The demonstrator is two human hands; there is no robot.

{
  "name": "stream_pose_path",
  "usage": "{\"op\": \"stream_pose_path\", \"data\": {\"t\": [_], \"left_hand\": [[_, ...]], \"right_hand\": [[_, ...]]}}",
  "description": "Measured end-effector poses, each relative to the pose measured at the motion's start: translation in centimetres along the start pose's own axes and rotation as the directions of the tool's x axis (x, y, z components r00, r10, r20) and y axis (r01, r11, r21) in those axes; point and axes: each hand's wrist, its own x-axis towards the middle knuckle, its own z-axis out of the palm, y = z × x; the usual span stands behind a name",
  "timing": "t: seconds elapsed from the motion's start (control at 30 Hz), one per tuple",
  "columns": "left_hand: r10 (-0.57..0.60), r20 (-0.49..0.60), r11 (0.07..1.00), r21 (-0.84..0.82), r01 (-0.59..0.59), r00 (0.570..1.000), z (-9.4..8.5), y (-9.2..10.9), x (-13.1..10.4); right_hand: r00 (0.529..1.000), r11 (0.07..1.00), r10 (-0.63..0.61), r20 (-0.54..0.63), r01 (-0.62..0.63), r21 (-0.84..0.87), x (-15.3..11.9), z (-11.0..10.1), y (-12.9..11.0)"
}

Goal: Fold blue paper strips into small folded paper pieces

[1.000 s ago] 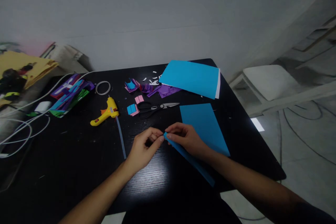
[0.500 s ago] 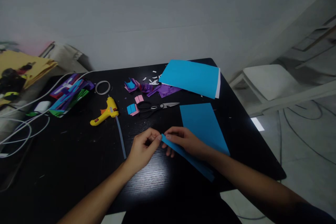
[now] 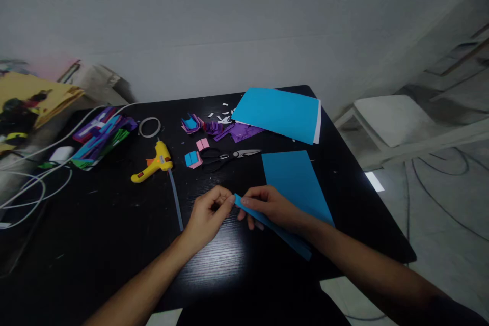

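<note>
A narrow, folded piece of blue paper (image 3: 292, 240) slants between my hands above the black table. The thumb and fingers of my left hand (image 3: 209, 214) pinch its upper left end. My right hand (image 3: 272, 208) grips the same paper a little further along, thumb on top and fingers beneath it. Part of the paper is hidden under my right hand and wrist. Behind that hand, a flat blue sheet (image 3: 296, 178) lies on the table. Open scissors (image 3: 244, 153) with black handles lie beyond my hands.
A yellow glue gun (image 3: 162, 155) with a glue stick (image 3: 175, 201) lies left of my hands. Folded pink and blue paper pieces (image 3: 193, 159) sit by the scissors. A blue sheet stack (image 3: 278, 112) lies at the back. White cables (image 3: 42, 183) and a tape roll (image 3: 150, 127) are at left.
The lower right end of the folded blue paper has shifted slightly up. My right hand's lower fingers have moved slightly right beneath it. My left hand has barely moved.
</note>
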Motion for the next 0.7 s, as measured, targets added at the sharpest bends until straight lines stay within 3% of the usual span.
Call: {"op": "stream_pose_path", "data": {"t": [0.33, 0.47, 0.7], "left_hand": [[-0.006, -0.013, 0.999, -0.038, 0.005, 1.0, 0.08, -0.11, -0.04], [0.055, -0.043, 0.996, -0.073, -0.058, 0.998, 0.23, -0.33, -0.04], [0.174, -0.081, 0.985, 0.035, -0.172, 0.981, 0.04, -0.75, -0.09]], "right_hand": [[1.0, 1.0, -0.018, -0.006, 0.018, 0.017, 0.2, -0.03, 0.45], [0.999, 0.998, -0.035, -0.01, 0.035, 0.055, 0.27, -0.18, 0.64], [0.999, 0.997, -0.023, -0.025, 0.025, 0.069, 0.23, -0.18, 0.65]]}}
